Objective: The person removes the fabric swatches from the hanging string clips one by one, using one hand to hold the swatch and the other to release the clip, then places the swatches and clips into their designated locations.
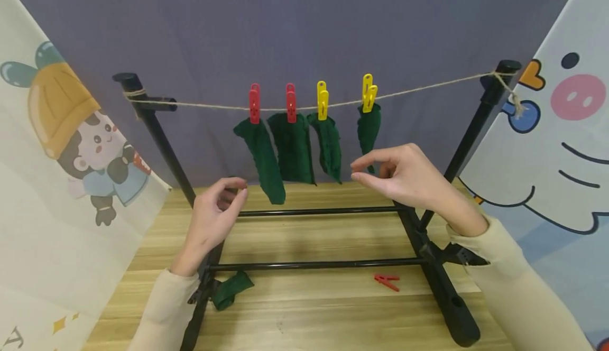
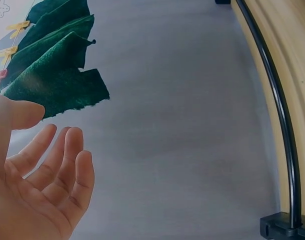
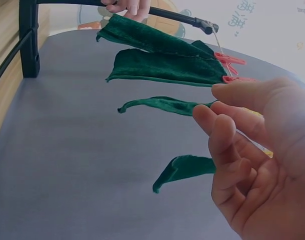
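Several dark green velvety cloth pieces hang from a twine line (image 1: 418, 90). Two red clothespins (image 1: 255, 103) clip the left cloth (image 1: 266, 160) and the wider cloth (image 1: 292, 150). Two yellow clothespins (image 1: 322, 101) hold the narrower cloth (image 1: 328, 147) and the rightmost cloth (image 1: 368, 129). My left hand (image 1: 216, 216) is just left of the left cloth's lower end, fingers loosely bent around nothing. Beside the rightmost cloth, my right hand (image 1: 397, 174) hovers with thumb and fingers apart, holding nothing; it partly hides that cloth's lower tip.
A black frame with posts (image 1: 468, 139) carries the twine, and crossbars (image 1: 319, 264) run low between its feet. On the wooden table lie a crumpled green cloth (image 1: 231, 290) by the left foot and a loose red clothespin (image 1: 387, 282). Printed cartoon panels flank a grey backdrop.
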{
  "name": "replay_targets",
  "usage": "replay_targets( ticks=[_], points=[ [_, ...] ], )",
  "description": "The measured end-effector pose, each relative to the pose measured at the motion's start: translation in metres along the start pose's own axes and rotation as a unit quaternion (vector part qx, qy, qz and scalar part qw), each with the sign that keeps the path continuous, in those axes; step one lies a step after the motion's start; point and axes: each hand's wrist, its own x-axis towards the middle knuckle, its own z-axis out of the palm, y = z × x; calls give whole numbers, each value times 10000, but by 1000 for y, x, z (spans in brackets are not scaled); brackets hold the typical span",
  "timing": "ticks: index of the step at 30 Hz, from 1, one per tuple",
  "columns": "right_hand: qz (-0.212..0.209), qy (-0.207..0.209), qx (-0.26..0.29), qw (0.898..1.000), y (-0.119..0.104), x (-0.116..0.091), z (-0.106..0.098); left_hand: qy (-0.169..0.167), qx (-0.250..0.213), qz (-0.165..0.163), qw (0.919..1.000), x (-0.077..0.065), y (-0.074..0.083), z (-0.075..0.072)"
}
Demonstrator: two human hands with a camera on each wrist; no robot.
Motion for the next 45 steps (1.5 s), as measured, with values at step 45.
replay_targets(
  ticks=[45],
  points=[
    [-449,914,-132,9947,-55,65,-5,46,-616,-241,9978,40,63,-8]
  ],
)
